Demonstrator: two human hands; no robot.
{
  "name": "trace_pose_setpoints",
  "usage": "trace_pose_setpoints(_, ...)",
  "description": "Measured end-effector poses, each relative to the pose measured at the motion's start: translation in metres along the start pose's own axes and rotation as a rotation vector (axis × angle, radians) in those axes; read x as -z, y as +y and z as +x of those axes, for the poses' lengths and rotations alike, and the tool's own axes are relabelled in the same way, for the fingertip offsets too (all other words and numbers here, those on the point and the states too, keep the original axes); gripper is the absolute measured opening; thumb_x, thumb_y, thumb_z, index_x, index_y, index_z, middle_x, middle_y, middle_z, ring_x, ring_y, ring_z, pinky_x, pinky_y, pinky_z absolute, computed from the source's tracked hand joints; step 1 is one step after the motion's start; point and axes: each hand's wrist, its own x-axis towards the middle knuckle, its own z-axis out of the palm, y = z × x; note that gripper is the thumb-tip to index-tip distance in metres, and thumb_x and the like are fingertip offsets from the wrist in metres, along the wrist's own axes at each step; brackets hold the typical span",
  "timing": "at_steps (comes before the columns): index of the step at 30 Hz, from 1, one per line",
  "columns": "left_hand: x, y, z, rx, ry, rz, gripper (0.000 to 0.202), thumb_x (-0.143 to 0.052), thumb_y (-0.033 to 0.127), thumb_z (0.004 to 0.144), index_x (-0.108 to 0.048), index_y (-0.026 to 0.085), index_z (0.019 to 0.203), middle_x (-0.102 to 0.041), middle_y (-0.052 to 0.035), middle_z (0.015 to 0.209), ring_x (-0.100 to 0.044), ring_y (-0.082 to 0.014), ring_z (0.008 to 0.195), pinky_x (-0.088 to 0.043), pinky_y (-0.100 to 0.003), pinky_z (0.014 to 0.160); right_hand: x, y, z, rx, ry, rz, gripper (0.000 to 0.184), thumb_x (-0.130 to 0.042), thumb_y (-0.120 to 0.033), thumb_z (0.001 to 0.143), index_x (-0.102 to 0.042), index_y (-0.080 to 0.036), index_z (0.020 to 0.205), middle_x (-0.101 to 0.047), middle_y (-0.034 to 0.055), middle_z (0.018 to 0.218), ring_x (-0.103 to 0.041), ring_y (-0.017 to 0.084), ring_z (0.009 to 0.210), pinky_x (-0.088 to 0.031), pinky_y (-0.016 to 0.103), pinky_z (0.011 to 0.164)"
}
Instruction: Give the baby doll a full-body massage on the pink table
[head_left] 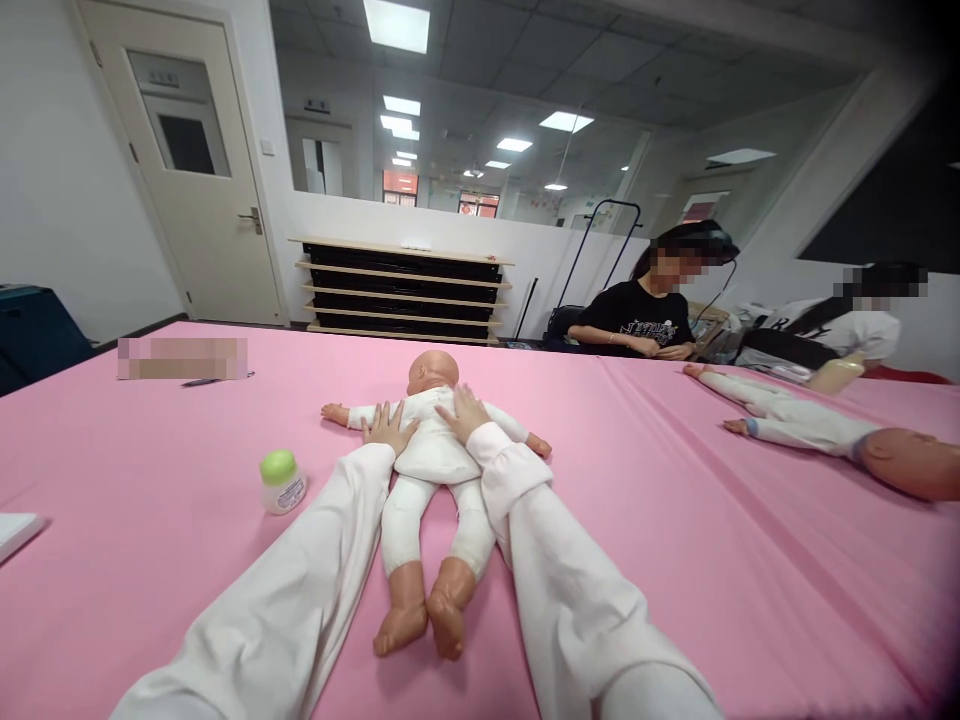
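A baby doll (436, 458) with a white cloth body lies stretched out on the pink-covered table (637, 520), its head away from me and its bare feet toward me. Its arms are spread to both sides. My left hand (388, 428) rests on the left side of the doll's upper body, fingers spread. On the right side, near the shoulder, my right hand (465, 414) lies flat with fingers stretched out. Both hands touch the cloth and hold nothing. To the left of my left forearm stands a small jar (283, 484) with a green lid.
Another doll (802, 420) in white lies at the right. A bottle (836, 374) is near it. A dark pen (214, 379) lies at the far left, and a white object (19, 533) at the left edge. Two people sit beyond the table at the right.
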Motion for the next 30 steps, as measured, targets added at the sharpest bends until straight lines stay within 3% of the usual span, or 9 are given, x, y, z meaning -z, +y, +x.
trace_pose_setpoints(3, 0.0, -0.002, -0.001, 0.017, 0.025, -0.023, 0.07, -0.021, 0.065, 0.08, -0.012, 0.03, 0.14, -0.008, -0.002, 0.148, -0.003, -0.0217, 0.136, -0.01, -0.049, 0.108, -0.007, -0.022, 0.003, 0.121, 0.004, -0.019, 0.076, -0.033, -0.055, 0.088, -0.008, -0.007, 0.141, 0.0, 0.0099, 0.145, -0.001, 0.019, 0.134, -0.01, 0.042, 0.108)
trace_pose_setpoints(5, 0.001, -0.002, -0.002, 0.008, 0.067, -0.04, 0.068, -0.027, 0.062, 0.081, -0.018, 0.027, 0.14, -0.014, -0.005, 0.147, -0.01, -0.0241, 0.135, -0.015, -0.047, 0.107, -0.013, -0.018, 0.002, 0.115, -0.019, -0.03, 0.071, -0.033, -0.051, 0.089, -0.006, -0.012, 0.142, 0.001, 0.0068, 0.145, -0.001, 0.018, 0.134, -0.009, 0.044, 0.108)
trace_pose_setpoints(9, 0.001, -0.001, -0.004, -0.067, 0.106, -0.053, 0.052, -0.044, 0.045, 0.085, -0.037, 0.021, 0.13, -0.035, -0.0107, 0.136, -0.034, -0.0268, 0.124, -0.029, -0.049, 0.1, -0.021, 0.032, -0.007, -0.023, -0.071, -0.017, 0.065, -0.023, -0.049, 0.091, -0.009, -0.011, 0.142, -0.007, 0.0085, 0.145, -0.008, 0.018, 0.134, -0.012, 0.044, 0.107)
trace_pose_setpoints(12, 0.002, -0.003, -0.006, -0.082, 0.102, -0.052, 0.041, -0.049, 0.036, 0.085, -0.046, 0.016, 0.12, -0.046, -0.0098, 0.124, -0.048, -0.0225, 0.109, -0.04, -0.046, 0.091, -0.027, 0.082, -0.02, -0.087, -0.011, -0.133, 0.059, -0.025, -0.046, 0.092, -0.018, -0.013, 0.14, -0.014, 0.0075, 0.144, -0.011, 0.018, 0.134, -0.009, 0.046, 0.108)
trace_pose_setpoints(15, 0.011, -0.002, -0.004, -0.084, 0.102, -0.046, 0.044, -0.048, 0.039, 0.084, -0.044, 0.017, 0.122, -0.044, -0.0106, 0.127, -0.045, -0.0247, 0.113, -0.037, -0.048, 0.094, -0.033, 0.12, -0.032, -0.098, 0.112, -0.201, 0.051, -0.034, -0.037, 0.091, -0.026, -0.02, 0.138, -0.019, 0.0049, 0.143, -0.015, 0.02, 0.133, -0.009, 0.052, 0.106)
trace_pose_setpoints(18, 0.033, 0.009, 0.001, -0.104, 0.123, -0.022, 0.057, -0.046, 0.048, 0.081, -0.038, 0.019, 0.13, -0.036, -0.012, 0.136, -0.025, -0.0307, 0.129, -0.02, -0.055, 0.102, -0.038, 0.137, -0.037, -0.027, 0.243, -0.002, 0.044, -0.032, -0.027, 0.09, -0.038, -0.017, 0.132, -0.027, 0.0078, 0.14, -0.023, 0.023, 0.13, -0.013, 0.053, 0.105)
trace_pose_setpoints(22, 0.055, 0.044, -0.009, -0.394, 0.221, 0.029, 0.059, -0.038, 0.043, 0.084, -0.024, 0.024, 0.138, -0.026, -0.0054, 0.143, -0.014, -0.0254, 0.134, -0.005, -0.059, 0.104, -0.046, 0.123, -0.041, 0.164, 0.328, 0.241, 0.048, -0.019, -0.034, 0.093, -0.045, -0.012, 0.127, -0.039, 0.0116, 0.133, -0.033, 0.025, 0.126, -0.023, 0.046, 0.106)
trace_pose_setpoints(25, 0.043, 0.06, -0.032, -0.633, 0.085, 0.095, 0.056, -0.035, 0.044, 0.085, -0.026, 0.023, 0.137, -0.026, -0.005, 0.143, -0.017, -0.0251, 0.133, -0.004, -0.06, 0.104, -0.058, 0.094, -0.051, 0.373, 0.335, 0.338, 0.062, -0.006, -0.047, 0.093, -0.038, -0.011, 0.132, -0.039, 0.0105, 0.133, -0.035, 0.021, 0.125, -0.031, 0.034, 0.105)
trace_pose_setpoints(30, 0.019, 0.041, -0.058, -0.8, -0.123, 0.026, 0.058, -0.045, 0.043, 0.081, -0.034, 0.02, 0.134, -0.027, -0.0081, 0.142, -0.02, -0.0258, 0.133, -0.005, -0.057, 0.105, -0.071, 0.062, -0.069, 0.627, 0.342, 0.433, 0.068, -0.024, -0.058, 0.088, -0.028, -0.011, 0.137, -0.025, 0.0109, 0.141, -0.02, 0.022, 0.131, -0.023, 0.042, 0.108)
